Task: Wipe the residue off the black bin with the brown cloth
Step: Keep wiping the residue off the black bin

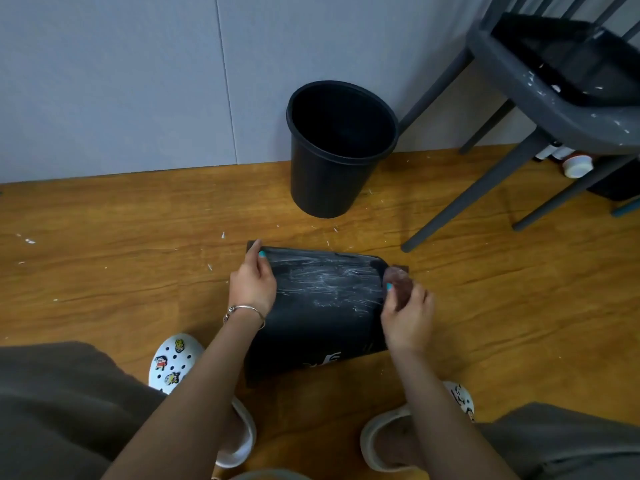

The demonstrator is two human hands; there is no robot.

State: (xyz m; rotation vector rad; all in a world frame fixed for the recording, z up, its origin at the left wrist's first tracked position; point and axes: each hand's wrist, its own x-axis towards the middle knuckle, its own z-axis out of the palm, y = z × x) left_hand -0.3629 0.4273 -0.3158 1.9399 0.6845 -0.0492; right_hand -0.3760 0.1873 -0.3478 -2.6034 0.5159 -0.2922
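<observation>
The bin (322, 306) lay on its side on the floor (104, 271) between the two hands, its upturned wall streaked with white residue (325, 278). The left hand (252, 287) gripped the bin's left edge, thumb curled over the far corner and fingers hidden behind the wall. The right hand (408, 317) pinched the bunched cloth (398, 282) against the bin's right edge, at the far corner, thumb on top. The near edge of the bin sat just ahead of the person's two shoes (175, 362), which flanked the forearms. Beyond the hands a second bin (336, 157) stood upright against the wall (138, 81), apart from the lying one, with a strip of bare floor between them. Right of the right hand, chair (554, 109) legs came down to the floor, the nearest one near the cloth's side. Left of the left hand the floor ran open to the frame's edge, dotted with white flecks (29, 240).
</observation>
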